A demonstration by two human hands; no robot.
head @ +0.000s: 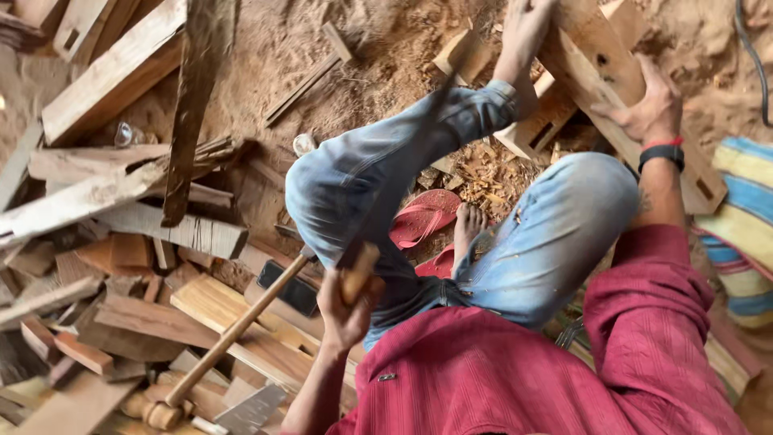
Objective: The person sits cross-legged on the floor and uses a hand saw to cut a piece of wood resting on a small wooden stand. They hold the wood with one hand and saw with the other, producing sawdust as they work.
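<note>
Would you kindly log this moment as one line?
left hand: grips chisel handle | right hand: steadies mortised plank | foot on plank | mallet beside

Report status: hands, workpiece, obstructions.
Left hand gripping wooden tool handle, blade blurred. Right hand pressing on mortised timber beam; bare foot braces it too. Wood chips, scrap offcuts, a hammer lie around.
</note>
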